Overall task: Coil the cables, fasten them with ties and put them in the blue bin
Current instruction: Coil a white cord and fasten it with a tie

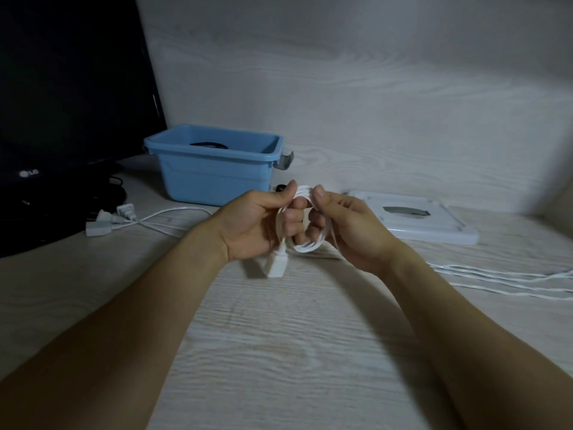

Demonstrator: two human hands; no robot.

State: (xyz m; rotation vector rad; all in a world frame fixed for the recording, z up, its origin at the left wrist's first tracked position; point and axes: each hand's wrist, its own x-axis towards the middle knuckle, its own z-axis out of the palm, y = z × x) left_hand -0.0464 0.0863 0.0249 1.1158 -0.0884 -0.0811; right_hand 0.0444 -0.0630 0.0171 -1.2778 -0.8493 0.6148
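Both hands meet above the middle of the pale wood-grain table (279, 352), palms turned toward each other, and share a small coil of white cable (305, 243). The left hand (257, 225) has its fingers curled through the loops and its thumb pressed on the top of the coil, so it grips the bundle firmly. The right hand (347, 228) is likewise closed on it, thumb pinching the top strands beside the left thumb and fingers curled round the loops from the other side. A white connector (276, 264) hangs from the bottom of the coil just under the left hand, blurred. From below the right hand the uncoiled part of the cable (496, 274) trails away to the right across the table in several strands. Behind the hands stands the blue bin (214, 172), open at the top, with a dark coiled cable (207, 145) partly visible inside. Just right of the bin and behind the right hand lies a flat white lid (434, 225) with a curved slot. To the left another white cable with plugs (114, 217) lies loose on the table, near the foot of a black monitor (68, 88) that fills the far left.
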